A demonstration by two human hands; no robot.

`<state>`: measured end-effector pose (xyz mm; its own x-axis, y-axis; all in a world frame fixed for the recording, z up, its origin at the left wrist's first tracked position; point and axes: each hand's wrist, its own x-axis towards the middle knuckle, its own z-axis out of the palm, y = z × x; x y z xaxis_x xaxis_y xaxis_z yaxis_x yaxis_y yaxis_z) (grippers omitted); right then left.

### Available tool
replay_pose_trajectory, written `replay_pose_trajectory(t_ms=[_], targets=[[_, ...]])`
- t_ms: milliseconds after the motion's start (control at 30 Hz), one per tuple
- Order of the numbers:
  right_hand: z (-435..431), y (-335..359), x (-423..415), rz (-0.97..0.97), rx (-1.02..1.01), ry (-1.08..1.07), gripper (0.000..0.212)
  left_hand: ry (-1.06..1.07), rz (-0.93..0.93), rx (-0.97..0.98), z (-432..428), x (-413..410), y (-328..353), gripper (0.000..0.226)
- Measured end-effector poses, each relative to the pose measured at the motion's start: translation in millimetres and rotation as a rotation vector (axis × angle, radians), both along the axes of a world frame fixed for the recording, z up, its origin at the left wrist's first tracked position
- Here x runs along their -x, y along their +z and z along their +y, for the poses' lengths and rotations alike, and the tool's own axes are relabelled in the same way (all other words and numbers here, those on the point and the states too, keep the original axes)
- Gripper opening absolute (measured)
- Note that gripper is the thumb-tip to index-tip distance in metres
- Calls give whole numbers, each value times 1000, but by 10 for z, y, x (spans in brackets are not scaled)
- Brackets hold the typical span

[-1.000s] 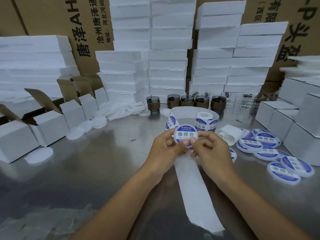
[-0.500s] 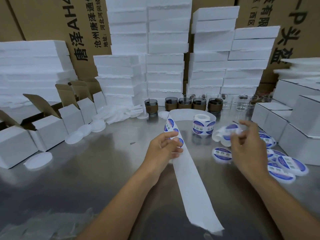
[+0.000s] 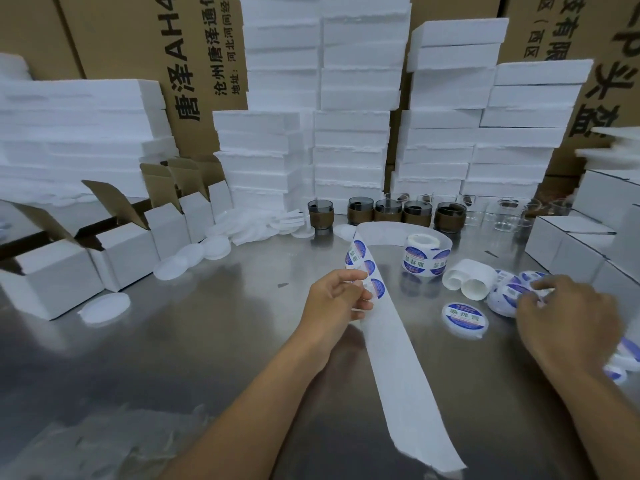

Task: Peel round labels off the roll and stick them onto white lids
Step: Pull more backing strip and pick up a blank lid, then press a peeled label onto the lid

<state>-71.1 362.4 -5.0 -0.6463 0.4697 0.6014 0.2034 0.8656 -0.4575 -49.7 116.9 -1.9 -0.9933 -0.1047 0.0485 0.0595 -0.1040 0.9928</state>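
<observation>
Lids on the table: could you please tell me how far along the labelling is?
Done: labelled lids lie at right. In hand: the left hand holds the label strip; the right hand is at another, grip blurred. Left: plain lids, labels on the roll.

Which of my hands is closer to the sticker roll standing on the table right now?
Left. The left hand grips the label strip just left of the roll, toward you; the right hand is farther right, at the labelled lids.
</observation>
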Motion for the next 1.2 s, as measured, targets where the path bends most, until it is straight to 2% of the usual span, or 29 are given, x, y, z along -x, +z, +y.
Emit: replay_pose_trajectory(t_ms=[100, 167, 233, 367, 433, 600, 700, 767, 800, 900, 1000, 1067, 1133, 1200], targets=[[-196, 31, -31, 143, -130, 244, 13, 36, 12, -7, -35, -29, -16, 19], [-308, -10, -47, 160, -272, 410, 16, 79, 21, -17, -82, -52, -13, 22], [-306, -72, -28, 96, -324, 459, 18, 130, 30, -9, -188, -69, 12, 23], [-228, -116, 24, -125, -196, 399, 20, 314, 23, -40, -728, -103, 106, 18], [-230, -134, 44, -115, -235, 417, 20, 440, 27, 116, -1123, -154, 120, 14], [-236, -157, 90, -162, -238, 413, 23, 763, -58, 819, -2031, -363, 2, 20], [-220, -137, 116, -248, -143, 432, 22, 838, -231, 1042, -2314, -411, -118, 27], [-221, -138, 118, -163, -137, 484, 15, 829, -332, 1108, -2373, -402, -158, 29], [-218, -138, 112, -123, -139, 487, 12, 818, -358, 1116, -2381, -387, -170, 29], [-227, -141, 99, -179, -50, 472, 12, 809, -372, 1062, -2354, -339, -170, 25], [-244, -158, 87, -83, -174, 451, 17, 787, -354, 1022, -2268, -302, -148, 21], [-274, -134, 39, -27, -227, 438, 20, 776, -277, 1005, -2155, -272, -110, 21], [-319, -79, -2, 11, -237, 440, 20, 736, -123, 851, -1924, -235, -29, 17], [-400, -18, -45, 47, -258, 488, 21, 568, 12, 579, -1543, -224, 89, 11]])
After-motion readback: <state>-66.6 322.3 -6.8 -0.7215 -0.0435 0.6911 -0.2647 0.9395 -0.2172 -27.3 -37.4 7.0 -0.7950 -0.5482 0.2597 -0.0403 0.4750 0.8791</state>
